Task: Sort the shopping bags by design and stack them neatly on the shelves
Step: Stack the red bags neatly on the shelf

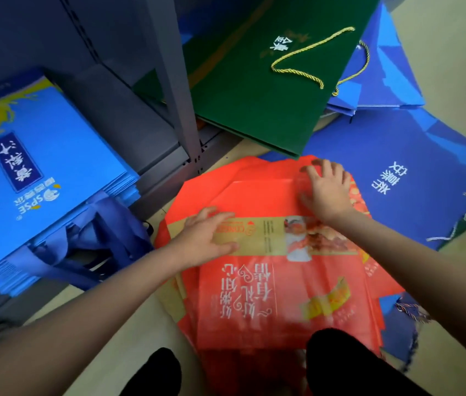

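A pile of flat red shopping bags [271, 304] with white lettering and a gold band lies on the floor in front of me. My left hand [209, 238] rests flat on the gold band at the pile's left side, fingers spread. My right hand [326, 190] presses on the far right corner of the top red bag, fingers apart. A neat stack of light blue bags [55, 155] with dark blue handles sits on the low grey shelf [129, 115] at the left. A green bag [254, 90] with a gold cord lies behind the red pile.
Dark blue bags [391, 172] lie spread on the floor at the right, more behind them [383, 70]. The grey shelf upright [177, 81] stands between the blue stack and the green bag. My dark knees [337, 355] are at the bottom edge. Beige floor shows around the bags.
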Demonstrator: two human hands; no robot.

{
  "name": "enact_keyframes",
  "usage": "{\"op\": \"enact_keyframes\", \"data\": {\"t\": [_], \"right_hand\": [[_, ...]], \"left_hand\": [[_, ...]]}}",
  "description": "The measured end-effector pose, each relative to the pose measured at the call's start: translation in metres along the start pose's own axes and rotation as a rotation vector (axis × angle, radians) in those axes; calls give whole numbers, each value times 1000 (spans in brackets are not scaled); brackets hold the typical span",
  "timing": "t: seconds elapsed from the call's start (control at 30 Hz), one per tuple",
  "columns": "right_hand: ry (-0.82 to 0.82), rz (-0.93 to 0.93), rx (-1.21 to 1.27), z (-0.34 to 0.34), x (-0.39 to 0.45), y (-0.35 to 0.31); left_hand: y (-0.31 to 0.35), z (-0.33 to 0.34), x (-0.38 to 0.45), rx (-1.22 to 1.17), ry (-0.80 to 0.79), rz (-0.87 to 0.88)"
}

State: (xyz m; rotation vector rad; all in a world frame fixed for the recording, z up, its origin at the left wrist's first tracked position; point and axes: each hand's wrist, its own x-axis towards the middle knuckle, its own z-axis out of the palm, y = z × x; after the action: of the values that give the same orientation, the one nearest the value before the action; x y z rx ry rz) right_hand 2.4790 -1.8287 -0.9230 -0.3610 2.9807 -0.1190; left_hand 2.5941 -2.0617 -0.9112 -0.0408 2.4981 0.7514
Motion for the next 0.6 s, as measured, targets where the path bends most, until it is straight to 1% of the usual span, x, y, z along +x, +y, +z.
{"op": "enact_keyframes", "data": {"t": [0.07,0.13,0.17,0.2,0.23,0.33,0.4,0.47,0.53,0.6], "right_hand": [[-96,216,86,-1,-9,31],[-215,429,270,-1,-20,62],[-283,491,410,0,-24,73],[-334,507,516,1,-29,78],[-338,485,579,4,-31,79],[-259,417,634,5,-27,68],[-191,304,646,-1,-19,60],[-90,239,739,-11,-10,59],[12,238,907,-24,-5,65],[72,325,998,-28,-2,72]], "left_hand": [[5,12,7,-54,-47,-88],[8,19,15,-63,-40,-168],[11,21,19,-84,-19,-211],[13,21,23,-110,1,-246],[15,22,27,-130,18,-261],[26,22,33,-217,43,-259],[31,22,34,-264,69,-290],[30,16,34,-313,124,-303],[23,10,34,-368,205,-269],[12,8,30,-387,266,-261]]}}
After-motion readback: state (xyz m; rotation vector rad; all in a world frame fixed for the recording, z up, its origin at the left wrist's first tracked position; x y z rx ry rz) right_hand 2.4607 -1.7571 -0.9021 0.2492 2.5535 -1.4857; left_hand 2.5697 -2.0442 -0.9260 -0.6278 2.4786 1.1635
